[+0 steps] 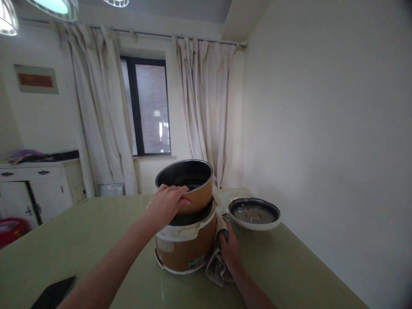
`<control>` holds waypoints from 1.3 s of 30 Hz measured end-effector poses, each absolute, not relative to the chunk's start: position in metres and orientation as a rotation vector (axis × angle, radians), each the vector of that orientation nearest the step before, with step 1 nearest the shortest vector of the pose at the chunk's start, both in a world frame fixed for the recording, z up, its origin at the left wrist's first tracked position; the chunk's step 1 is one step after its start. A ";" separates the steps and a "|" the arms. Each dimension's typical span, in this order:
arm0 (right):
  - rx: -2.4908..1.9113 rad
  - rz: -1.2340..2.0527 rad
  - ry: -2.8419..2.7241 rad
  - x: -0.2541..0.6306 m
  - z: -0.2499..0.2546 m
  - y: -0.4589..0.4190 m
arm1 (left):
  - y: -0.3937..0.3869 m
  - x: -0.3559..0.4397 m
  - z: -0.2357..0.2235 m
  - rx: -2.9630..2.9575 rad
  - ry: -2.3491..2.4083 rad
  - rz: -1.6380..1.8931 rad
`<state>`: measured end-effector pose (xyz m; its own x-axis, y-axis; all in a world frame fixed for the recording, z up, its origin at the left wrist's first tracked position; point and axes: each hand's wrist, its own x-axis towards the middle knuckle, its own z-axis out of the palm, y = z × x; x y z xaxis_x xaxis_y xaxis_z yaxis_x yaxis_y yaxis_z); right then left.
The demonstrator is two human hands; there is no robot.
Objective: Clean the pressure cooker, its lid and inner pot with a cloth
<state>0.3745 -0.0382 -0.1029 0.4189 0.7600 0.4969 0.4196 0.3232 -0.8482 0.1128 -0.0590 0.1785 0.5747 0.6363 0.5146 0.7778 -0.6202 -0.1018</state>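
Observation:
A gold-brown inner pot [199,196] with a dark inside is tilted above the open top of an electric cooker base [183,253]. My left hand [169,198] grips the pot's near rim, fingers over the edge. At the right side of the cooker, my right hand [230,246] holds a patterned cloth [215,268] against the brown outer wall. Part of the cloth hangs down beside the base. Behind and to the right, the cooker's lid [255,212] lies upside down on the table, dark inner face up.
The pale green table [112,240] runs back toward the curtains, with its right edge sloping away near the wall. A black flat object [54,293] lies at the front left. A white cabinet [48,184] and a red tub [13,231] stand beyond the table's left side.

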 end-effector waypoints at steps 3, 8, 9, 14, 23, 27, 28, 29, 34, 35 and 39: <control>-1.311 0.312 -1.197 0.374 -0.103 -0.039 | -0.060 0.116 0.169 -2.530 -1.196 -0.585; -1.328 0.311 -1.209 0.372 -0.099 -0.042 | -0.065 0.118 0.159 -2.527 -1.233 -0.533; -1.331 0.311 -1.205 0.372 -0.098 -0.042 | -0.065 0.118 0.157 -2.525 -1.234 -0.527; -1.326 0.311 -1.214 0.372 -0.095 -0.044 | -0.067 0.119 0.145 -2.545 -1.253 -0.531; -1.301 0.333 -1.231 0.372 -0.092 -0.047 | -0.062 0.120 0.126 -2.613 -1.229 -0.513; -1.288 0.328 -1.241 0.373 -0.091 -0.048 | -0.069 0.129 0.111 -2.610 -1.166 -0.511; -1.292 0.324 -1.240 0.373 -0.090 -0.048 | -0.072 0.133 0.106 -2.579 -1.171 -0.526; -1.296 0.321 -1.237 0.373 -0.090 -0.049 | -0.076 0.137 0.102 -2.537 -1.185 -0.554; -1.281 0.345 -1.231 0.371 -0.089 -0.051 | -0.086 0.154 0.080 -2.317 -1.283 -0.665; -1.279 0.358 -1.231 0.371 -0.089 -0.051 | -0.085 0.155 0.077 -2.305 -1.274 -0.666; -1.289 0.402 -1.210 0.372 -0.089 -0.052 | -0.076 0.152 0.071 -2.318 -1.173 -0.687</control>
<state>0.3722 -0.0524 -0.0894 0.3868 0.8036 0.4524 0.3730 0.3123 -0.8737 0.1516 -0.0762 0.0715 0.5141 0.6025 0.6105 0.8270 -0.5370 -0.1666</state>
